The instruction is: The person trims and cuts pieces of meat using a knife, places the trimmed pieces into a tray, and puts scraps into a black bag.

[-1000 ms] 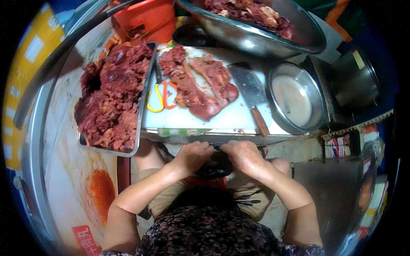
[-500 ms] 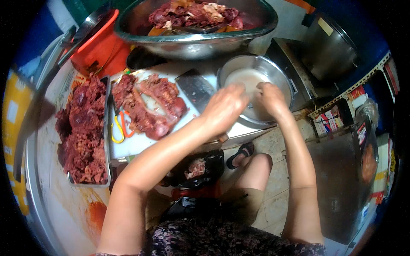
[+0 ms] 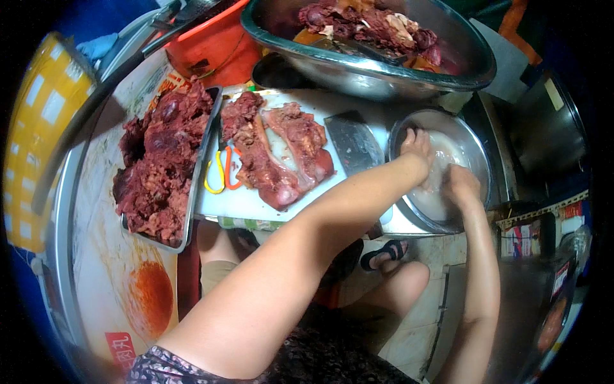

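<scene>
Basin: small round steel basin (image 3: 474,152) holding cloudy whitish water, at the right end of the work surface, just right of the white cutting board (image 3: 256,203).
Left hand: left hand (image 3: 419,146) reaches across into the basin, fingers bent down and dipped in the water near the far rim; cannot tell whether it holds anything.
Right hand: right hand (image 3: 462,185) sits in the basin at its near side, fingers curled under, wet; grip hidden (nothing visible between the fingers). The two hands are close but apart.
Cleaver: broad rectangular steel cleaver (image 3: 354,142) lies flat on the board, just left of the basin, partly behind the left forearm.
Meat on board: long slab of raw red meat (image 3: 275,150) split open, lying beside the cleaver.
Scissors: yellow and orange loop handles (image 3: 219,171) at the board's left edge.
Tray: shallow steel tray (image 3: 203,144) piled with dark red meat scraps, left of the board.
Big bowl: large steel bowl (image 3: 358,67) of meat pieces, behind the board.
Bucket: orange plastic bucket (image 3: 214,45), far left of the bowl.
</scene>
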Tool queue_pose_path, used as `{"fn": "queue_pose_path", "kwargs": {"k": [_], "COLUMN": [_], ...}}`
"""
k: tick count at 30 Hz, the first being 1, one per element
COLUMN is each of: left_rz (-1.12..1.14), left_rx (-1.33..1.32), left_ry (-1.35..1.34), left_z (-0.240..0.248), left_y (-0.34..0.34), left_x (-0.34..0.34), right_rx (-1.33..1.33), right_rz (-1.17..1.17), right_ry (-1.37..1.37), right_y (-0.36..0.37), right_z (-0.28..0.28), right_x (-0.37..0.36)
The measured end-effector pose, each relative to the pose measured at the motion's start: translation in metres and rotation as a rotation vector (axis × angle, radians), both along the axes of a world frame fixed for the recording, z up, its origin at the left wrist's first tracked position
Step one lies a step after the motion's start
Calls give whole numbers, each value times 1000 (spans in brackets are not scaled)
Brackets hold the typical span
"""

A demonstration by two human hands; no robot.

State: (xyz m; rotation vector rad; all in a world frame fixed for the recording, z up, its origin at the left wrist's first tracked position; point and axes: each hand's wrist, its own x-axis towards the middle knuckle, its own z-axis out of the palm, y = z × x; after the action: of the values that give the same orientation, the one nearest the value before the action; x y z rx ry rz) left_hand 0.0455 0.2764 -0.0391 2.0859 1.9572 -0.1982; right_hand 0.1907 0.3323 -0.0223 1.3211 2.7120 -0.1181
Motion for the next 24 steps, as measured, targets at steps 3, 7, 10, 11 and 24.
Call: {"fn": "queue_pose_path", "kwargs": {"k": [3, 7, 10, 11, 24], "left_rz": [38, 40, 65, 56, 604], "left_rx": [-51, 142, 274, 442, 710], "left_ry": [3, -235, -248, -264, 278], "left_z": [-5, -1, 36, 39, 34], "left_y": [6, -10, -35, -51, -218], "left_x": [-5, -4, -5, -6, -192], "right_rx": [-101, -544, -765, -847, -736], "right_rz": [25, -139, -253, -248, -162], "right_ry": [112, 509, 775, 923, 1246], "right_y": [9, 30, 28, 22, -45], "right_z": [-10, -12, 0, 7, 38], "right_x": [2, 21, 34, 34, 2]}}
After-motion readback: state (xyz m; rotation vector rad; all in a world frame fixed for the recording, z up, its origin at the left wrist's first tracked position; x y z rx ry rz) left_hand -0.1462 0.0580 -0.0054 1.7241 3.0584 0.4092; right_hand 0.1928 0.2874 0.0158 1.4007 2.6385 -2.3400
